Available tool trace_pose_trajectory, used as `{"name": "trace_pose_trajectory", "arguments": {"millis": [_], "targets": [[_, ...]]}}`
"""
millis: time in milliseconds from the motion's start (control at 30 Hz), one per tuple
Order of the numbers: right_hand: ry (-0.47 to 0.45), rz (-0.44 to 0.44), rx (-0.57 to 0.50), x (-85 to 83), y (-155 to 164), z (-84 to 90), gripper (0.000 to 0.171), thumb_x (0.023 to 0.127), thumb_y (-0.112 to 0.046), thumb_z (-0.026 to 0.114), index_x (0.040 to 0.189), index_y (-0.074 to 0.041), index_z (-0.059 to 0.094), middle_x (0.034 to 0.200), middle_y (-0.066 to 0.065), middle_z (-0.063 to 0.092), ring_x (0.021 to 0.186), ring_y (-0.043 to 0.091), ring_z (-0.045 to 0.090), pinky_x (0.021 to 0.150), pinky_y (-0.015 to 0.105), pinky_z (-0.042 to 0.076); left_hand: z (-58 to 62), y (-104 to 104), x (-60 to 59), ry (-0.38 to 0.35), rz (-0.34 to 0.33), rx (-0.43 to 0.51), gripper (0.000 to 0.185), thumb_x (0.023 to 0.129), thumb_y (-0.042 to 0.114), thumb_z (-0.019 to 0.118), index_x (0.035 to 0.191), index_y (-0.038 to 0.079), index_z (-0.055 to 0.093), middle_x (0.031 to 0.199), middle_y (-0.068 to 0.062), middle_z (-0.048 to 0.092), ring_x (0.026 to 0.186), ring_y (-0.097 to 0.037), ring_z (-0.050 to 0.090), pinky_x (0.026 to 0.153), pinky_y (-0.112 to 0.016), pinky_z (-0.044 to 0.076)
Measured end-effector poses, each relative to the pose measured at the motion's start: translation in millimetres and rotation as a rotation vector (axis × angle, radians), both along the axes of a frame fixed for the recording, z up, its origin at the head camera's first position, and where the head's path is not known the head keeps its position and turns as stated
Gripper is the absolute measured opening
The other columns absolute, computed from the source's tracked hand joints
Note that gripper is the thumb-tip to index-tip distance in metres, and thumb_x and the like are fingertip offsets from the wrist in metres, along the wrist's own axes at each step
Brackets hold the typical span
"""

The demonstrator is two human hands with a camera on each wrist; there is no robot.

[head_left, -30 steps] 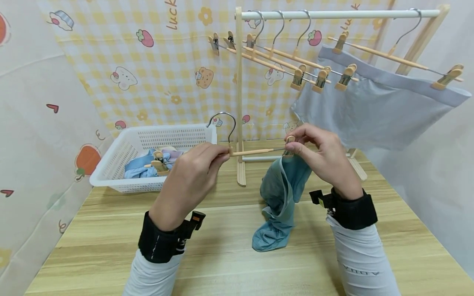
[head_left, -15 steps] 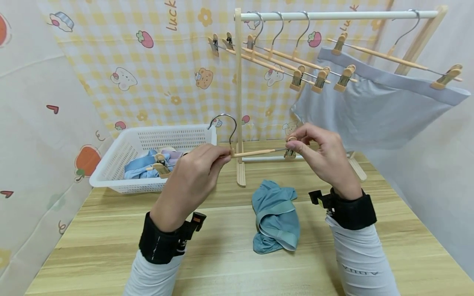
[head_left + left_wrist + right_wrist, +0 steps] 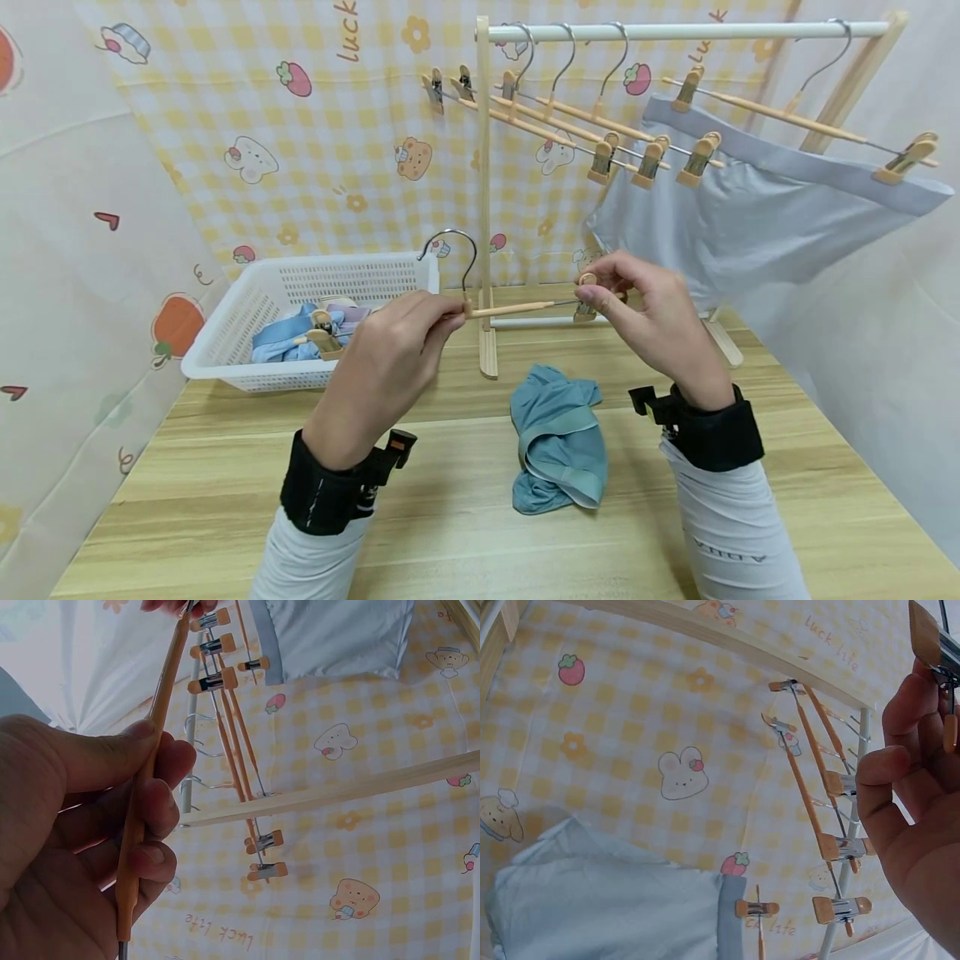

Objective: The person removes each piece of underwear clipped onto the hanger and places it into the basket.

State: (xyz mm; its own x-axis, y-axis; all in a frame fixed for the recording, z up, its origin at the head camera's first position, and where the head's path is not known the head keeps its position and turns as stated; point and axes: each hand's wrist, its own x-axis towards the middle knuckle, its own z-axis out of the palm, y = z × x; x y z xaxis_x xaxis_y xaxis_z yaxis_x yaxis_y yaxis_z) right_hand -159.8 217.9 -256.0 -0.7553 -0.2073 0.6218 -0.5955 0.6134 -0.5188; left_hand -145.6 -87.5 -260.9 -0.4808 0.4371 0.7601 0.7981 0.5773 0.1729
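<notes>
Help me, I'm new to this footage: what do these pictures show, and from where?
There is no machine, just a person working bare-handed. The widest picture comes from a head camera looking down; the other two come from wrist cameras. The left hand holds a clip hanger near its middle; the right hand holds one of its clips. On the table are a crumpled teal garment and a white basket of clothes; behind stands a rack with more hangers and a pale blue garment.

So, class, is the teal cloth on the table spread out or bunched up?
Bunched up: the teal cloth lies on the table in a crumpled heap, folded over itself.
</notes>
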Motion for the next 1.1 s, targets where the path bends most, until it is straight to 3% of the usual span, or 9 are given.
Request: {"name": "trace_pose_trajectory", "arguments": {"millis": [467,667,833,1000,1100], "targets": [[0.034,-0.045,0.047,3.3,-4,1.3,0.019,0.105,-0.015,0.073,0.122,-0.009,0.077,0.092,0.001,0.073,0.084,0.006,0.058,0.072,0.022,0.044,-0.6,2,0.4,0.01,0.013,-0.01,0.009,0.104,0.007,0.071,0.107,0.0,0.077,0.093,-0.009,0.074,0.081,-0.02,0.069,0.071,-0.034,0.061],[0.091,-0.019,0.065,6.9,-9,2.8,0.025,0.102,-0.008,0.074,0.127,-0.005,0.074,0.109,0.005,0.079,0.094,0.006,0.063,0.081,0.02,0.048,-2.0,6,0.8,0.005,0.015,-0.035,0.01,0.104,0.007,0.072,0.108,0.0,0.077,0.095,-0.009,0.076,0.084,-0.021,0.072,0.073,-0.034,0.063],[0.157,0.003,0.113,11.9,-15,3.0,0.025,0.099,-0.006,0.078,0.124,-0.005,0.076,0.109,0.006,0.077,0.096,0.013,0.067,0.08,0.017,0.049,-3.5,12,2.5,-0.011,0.021,-0.07,0.01,0.103,0.007,0.073,0.108,0.0,0.077,0.1,-0.01,0.079,0.092,-0.023,0.076,0.079,-0.034,0.065],[0.21,0.039,0.156,17.5,-23,3.0,0.028,0.097,-0.008,0.079,0.124,-0.006,0.076,0.112,0.008,0.076,0.104,0.02,0.069,0.08,0.021,0.049,-7.2,15,3.1,-0.015,0.024,-0.086,0.009,0.102,0.006,0.075,0.108,0.0,0.078,0.101,-0.009,0.079,0.094,-0.022,0.076,0.08,-0.032,0.065],[0.227,0.082,0.169,20.6,-30,2.1,0.029,0.096,-0.007,0.08,0.125,-0.005,0.075,0.118,0.009,0.076,0.112,0.023,0.07,0.088,0.027,0.054,-9.0,17,2.8,-0.013,0.016,-0.091,0.009,0.101,0.006,0.075,0.108,0.001,0.078,0.101,-0.009,0.078,0.094,-0.021,0.076,0.08,-0.032,0.065]]}}
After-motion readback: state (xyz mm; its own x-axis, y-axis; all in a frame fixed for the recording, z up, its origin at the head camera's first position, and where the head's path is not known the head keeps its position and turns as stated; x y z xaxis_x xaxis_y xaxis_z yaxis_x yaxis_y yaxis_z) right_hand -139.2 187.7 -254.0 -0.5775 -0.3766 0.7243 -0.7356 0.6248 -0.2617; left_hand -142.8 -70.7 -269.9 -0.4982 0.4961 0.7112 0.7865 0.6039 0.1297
